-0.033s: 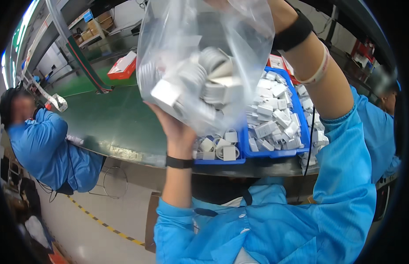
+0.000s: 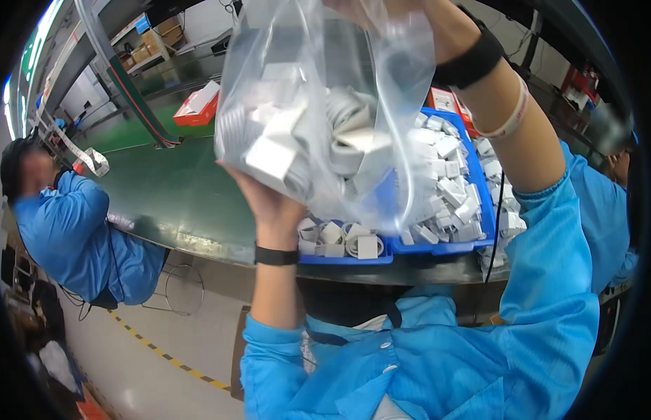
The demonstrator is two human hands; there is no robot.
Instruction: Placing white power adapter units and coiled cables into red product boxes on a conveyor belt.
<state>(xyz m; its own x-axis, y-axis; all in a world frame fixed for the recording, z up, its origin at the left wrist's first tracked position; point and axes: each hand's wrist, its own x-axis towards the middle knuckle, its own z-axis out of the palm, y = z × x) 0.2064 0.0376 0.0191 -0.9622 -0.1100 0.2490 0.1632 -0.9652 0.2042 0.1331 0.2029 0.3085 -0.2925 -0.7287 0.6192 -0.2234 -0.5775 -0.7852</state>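
Clear plastic bag [image 2: 339, 52]: one, raised in front of the chest, top cut off by the upper picture edge; film hides part of both blue bins.
Bag's axis: long way roughly upright; which way the mouth faces cannot be told.
Bag's contents: white coiled cables and white blocks [image 2: 271, 157], sunk toward the lower left; too blurred to count.
Left hand [image 2: 269, 201]: cradling the bag from beneath, thumb out at its left edge, other fingers hidden.
Right hand [image 2: 416, 8]: at the bag's top, partly out of view; cannot tell how tightly it closes.
Blue bins: two, side by side near the front table edge; the small bin [image 2: 346, 260] has coiled cables, the large bin [image 2: 488, 203] heaped white adapters.
Green table [image 2: 164, 189]: wide stretch of surface left of the bag, reaching to the post [image 2: 140, 105].
Co-workers: two, one at far left [image 2: 63, 224], one at right [image 2: 600, 210].
Red box [image 2: 196, 106]: one, beyond the bag at left.
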